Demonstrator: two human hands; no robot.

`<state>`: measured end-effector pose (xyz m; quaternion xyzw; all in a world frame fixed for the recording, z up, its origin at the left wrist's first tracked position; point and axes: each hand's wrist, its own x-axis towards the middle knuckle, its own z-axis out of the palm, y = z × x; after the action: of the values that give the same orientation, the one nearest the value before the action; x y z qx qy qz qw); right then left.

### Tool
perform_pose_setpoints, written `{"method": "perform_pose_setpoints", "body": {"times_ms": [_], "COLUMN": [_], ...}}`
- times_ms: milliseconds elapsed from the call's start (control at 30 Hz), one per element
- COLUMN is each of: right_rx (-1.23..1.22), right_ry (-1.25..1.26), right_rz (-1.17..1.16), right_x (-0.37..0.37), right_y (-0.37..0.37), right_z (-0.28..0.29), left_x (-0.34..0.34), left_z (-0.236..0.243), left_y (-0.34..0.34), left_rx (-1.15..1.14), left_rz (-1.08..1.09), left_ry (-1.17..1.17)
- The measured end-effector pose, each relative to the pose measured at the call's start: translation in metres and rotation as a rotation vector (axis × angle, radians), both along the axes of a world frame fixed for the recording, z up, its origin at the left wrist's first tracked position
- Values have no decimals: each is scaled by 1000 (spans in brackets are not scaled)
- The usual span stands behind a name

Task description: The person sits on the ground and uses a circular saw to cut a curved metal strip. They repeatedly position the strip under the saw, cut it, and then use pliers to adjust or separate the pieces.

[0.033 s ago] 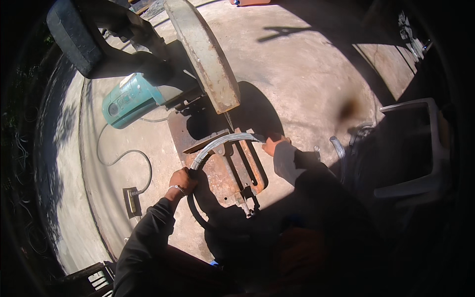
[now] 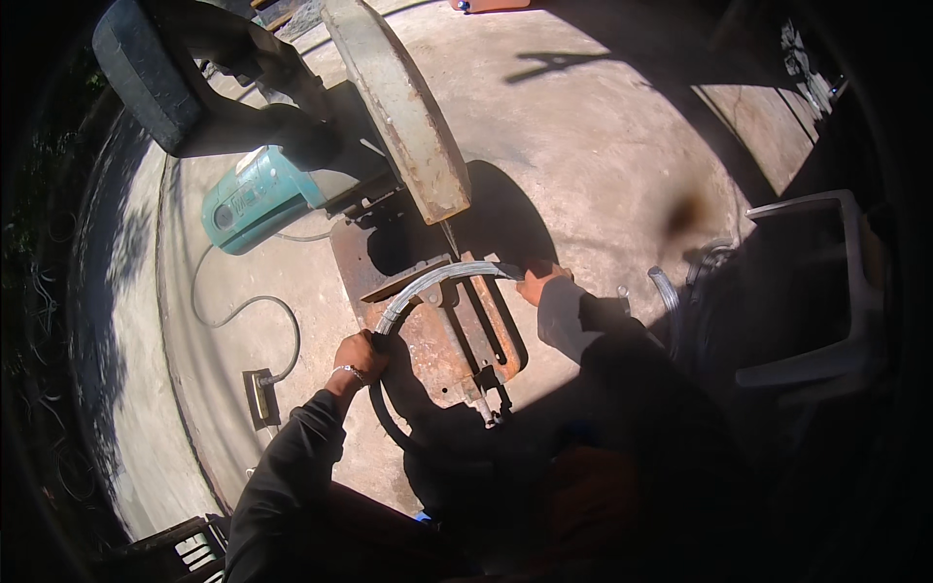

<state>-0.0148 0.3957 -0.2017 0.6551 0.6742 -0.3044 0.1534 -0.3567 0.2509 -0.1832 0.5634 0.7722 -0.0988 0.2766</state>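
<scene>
A curved bundle of shiny metal rods (image 2: 428, 284) lies arched across the rusty base (image 2: 437, 340) of a chop saw. My left hand (image 2: 360, 355), with a bracelet on the wrist, grips the bundle's lower left end. My right hand (image 2: 539, 282) holds its right end beside the base. The saw's long rusty blade guard (image 2: 398, 107) is raised above the bundle. Its teal motor (image 2: 258, 199) sits to the left. Below my left hand the bundle curves on into shadow.
A grey cable (image 2: 243, 311) runs from the motor to a small socket box (image 2: 260, 396) on the concrete floor. A white plastic chair (image 2: 826, 282) stands at the right in shadow. The saw's black handle (image 2: 136, 78) juts out top left. A dark crate (image 2: 185, 549) is at lower left.
</scene>
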Motion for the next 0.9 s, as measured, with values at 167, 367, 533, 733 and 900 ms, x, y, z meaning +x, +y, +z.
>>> {"method": "perform_pose_setpoints", "body": {"times_ms": [167,367,533,733,900], "right_rx": [155,239,247,570,711], "right_ry": [74,314,390,676,728], "right_rz": [75,68,109,185,330], "right_x": [7,17,4,6,-1], "right_y": [-1,-17,-62,-122,-157], "right_z": [22,65,138,160,179], "left_x": [3,-7,-32,-27,82], "left_z": [30,58,102,200,248], "left_y": [9,-12,-44,-42,-33], "left_rx": [16,115,47,276,442], "left_rz": [26,-46,-88,-134,-529], "left_ry": [-21,-115,-247,-327,-457]}}
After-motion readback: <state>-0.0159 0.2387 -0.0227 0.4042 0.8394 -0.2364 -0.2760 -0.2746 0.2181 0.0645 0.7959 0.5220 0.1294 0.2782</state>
